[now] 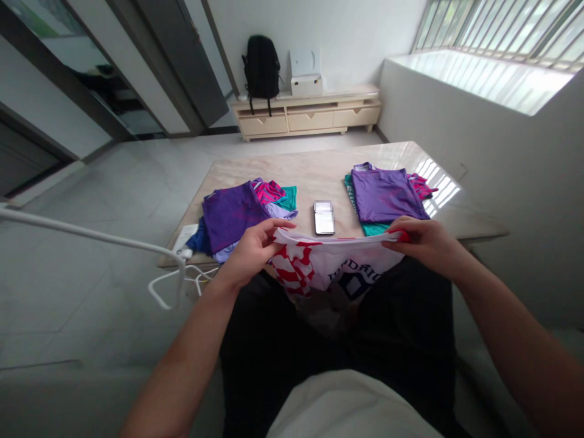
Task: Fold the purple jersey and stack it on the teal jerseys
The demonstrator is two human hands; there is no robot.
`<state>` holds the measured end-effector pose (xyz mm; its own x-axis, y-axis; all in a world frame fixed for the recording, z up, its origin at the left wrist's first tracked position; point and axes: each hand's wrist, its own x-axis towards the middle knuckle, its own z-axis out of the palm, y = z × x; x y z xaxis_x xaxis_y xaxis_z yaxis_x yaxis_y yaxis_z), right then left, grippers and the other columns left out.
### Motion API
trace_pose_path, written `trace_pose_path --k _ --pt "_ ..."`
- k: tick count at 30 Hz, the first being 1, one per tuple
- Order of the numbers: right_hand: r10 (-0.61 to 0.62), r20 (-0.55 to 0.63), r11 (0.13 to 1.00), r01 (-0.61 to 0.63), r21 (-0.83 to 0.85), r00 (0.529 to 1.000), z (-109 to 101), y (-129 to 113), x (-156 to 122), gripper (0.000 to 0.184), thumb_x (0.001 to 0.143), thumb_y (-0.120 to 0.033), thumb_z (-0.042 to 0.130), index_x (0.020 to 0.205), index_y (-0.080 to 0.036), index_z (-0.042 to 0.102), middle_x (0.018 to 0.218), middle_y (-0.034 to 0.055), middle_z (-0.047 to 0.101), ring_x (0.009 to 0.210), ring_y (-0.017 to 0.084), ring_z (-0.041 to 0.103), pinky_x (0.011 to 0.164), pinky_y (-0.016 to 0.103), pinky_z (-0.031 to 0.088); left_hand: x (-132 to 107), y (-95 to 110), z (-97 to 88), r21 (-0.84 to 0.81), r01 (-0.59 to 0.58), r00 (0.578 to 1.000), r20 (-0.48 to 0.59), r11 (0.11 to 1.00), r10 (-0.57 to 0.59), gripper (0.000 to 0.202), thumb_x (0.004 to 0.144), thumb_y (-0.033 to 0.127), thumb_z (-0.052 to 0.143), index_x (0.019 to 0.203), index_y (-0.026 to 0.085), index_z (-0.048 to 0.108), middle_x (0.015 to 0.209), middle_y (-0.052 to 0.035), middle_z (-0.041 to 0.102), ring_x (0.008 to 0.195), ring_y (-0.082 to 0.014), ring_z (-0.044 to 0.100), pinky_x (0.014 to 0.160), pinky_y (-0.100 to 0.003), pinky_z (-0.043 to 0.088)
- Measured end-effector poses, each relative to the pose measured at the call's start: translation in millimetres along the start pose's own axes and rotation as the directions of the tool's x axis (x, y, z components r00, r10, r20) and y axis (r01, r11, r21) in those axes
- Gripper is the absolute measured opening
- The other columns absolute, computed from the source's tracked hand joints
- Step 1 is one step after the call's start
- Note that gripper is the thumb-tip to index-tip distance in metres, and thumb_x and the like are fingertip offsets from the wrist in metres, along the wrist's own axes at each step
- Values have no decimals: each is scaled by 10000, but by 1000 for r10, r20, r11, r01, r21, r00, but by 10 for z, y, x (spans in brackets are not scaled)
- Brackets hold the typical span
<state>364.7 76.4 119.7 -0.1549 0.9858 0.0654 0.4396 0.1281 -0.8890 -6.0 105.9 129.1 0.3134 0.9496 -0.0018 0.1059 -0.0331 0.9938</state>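
Observation:
A white and red printed shirt [319,267] with dark lettering hangs between my hands, its upper edge stretched nearly level over my lap. My left hand [255,246] pinches the edge at one end, and my right hand [420,243] grips a red part at the other. The lower part of the shirt drops into shadow between my legs. Beyond my left hand lies a pile of clothes with a purple garment [232,210] on top. Past my right hand is a folded purple garment [383,191] over teal and pink ones.
A phone [324,218] lies on the marble-patterned table [310,167] between the piles. A white metal rod [91,230] and white cables [201,278] are at the left. A low cabinet [310,120] at the wall carries a black backpack [261,67] and a white box [305,85].

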Motion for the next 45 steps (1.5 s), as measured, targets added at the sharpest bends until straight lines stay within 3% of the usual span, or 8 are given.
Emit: trace_pose_path --k 6,16,22,30,34,36,40,45 --pt "179 45 961 -185 204 983 4 -63 0 446 633 -528 946 876 -204 759 751 17 690 681 179 614 579 268 496 36 77 8 -7 -6 1000 0 1000 6 407 767 175 789 1172 175 742 960 -43 788 819 -156 713 691 -200 540" --pt "68 -218 995 -50 87 974 33 -117 16 456 571 -479 975 828 -202 720 665 -29 601 602 127 509 523 237 420 30 85 67 -21 21 982 188 1000 -16 571 775 218 841 1322 227 678 1102 -60 761 960 -202 717 805 -257 582" --pt "-47 -237 998 34 -60 970 44 -209 6 463 626 -538 935 923 -208 805 852 49 757 763 239 661 702 351 559 65 4 187 247 -160 987 50 956 152 504 739 388 907 1180 185 770 1008 -79 776 952 -230 734 845 -297 593" --pt "10 -177 997 -23 -75 984 -26 -207 -52 411 692 -601 881 787 -209 801 676 13 666 601 178 571 554 301 483 117 77 124 136 -168 986 18 976 167 413 815 133 667 1223 149 730 1111 -105 818 1080 -265 770 877 -327 630" --pt "-104 -145 994 106 3 984 -23 -247 -43 384 709 -578 889 817 -219 808 990 68 736 888 247 674 737 316 562 124 184 113 137 -155 987 50 978 150 465 821 101 610 1275 142 705 1130 -113 816 1094 -265 770 837 -303 637" --pt "-63 -129 996 71 59 990 -23 -247 -33 420 720 -576 886 934 -219 825 1072 82 753 955 272 685 787 334 581 127 214 113 123 -148 988 56 981 142 458 826 109 617 1273 144 705 1133 -113 815 1080 -263 773 795 -288 640" --pt "49 -155 996 -36 85 987 -28 -186 -15 455 694 -566 907 928 -189 803 803 46 740 728 222 662 657 317 570 140 212 108 137 -151 989 17 979 150 386 834 175 704 1218 161 745 1116 -98 816 1028 -247 778 776 -275 637" --pt "25 -168 997 -14 72 985 16 -126 20 412 675 -532 927 890 -206 796 781 29 736 687 206 647 623 307 567 170 180 121 101 -140 989 -40 985 144 320 761 314 877 1036 173 794 969 -70 816 871 -210 766 722 -263 614"
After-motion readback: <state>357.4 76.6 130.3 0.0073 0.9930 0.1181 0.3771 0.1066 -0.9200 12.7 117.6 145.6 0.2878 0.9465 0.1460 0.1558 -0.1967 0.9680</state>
